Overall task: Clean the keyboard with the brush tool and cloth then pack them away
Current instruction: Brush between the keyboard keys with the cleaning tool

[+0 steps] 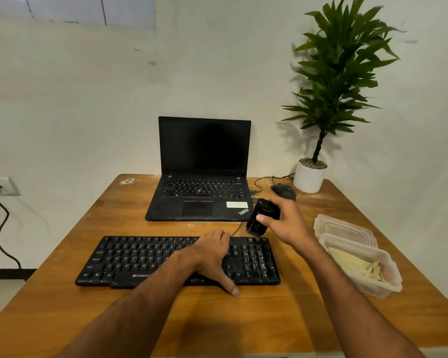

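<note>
A black keyboard point(145, 259) lies across the middle of the wooden table point(243, 326). My left hand point(212, 254) rests flat on its right-centre keys, thumb stretched down past the front edge. My right hand point(285, 223) grips a black brush tool point(260, 215), held upright, its bristles touching the keyboard's far right corner. A yellow cloth point(352, 264) lies folded inside a clear plastic box point(383, 288) at the right of the table.
An open black laptop point(202, 177) stands behind the keyboard. A black mouse point(283, 191) and a potted plant point(309, 177) sit at the back right. The box's clear lid point(342, 226) lies just behind the box. A cable hangs from a wall socket point(0, 186) on the left.
</note>
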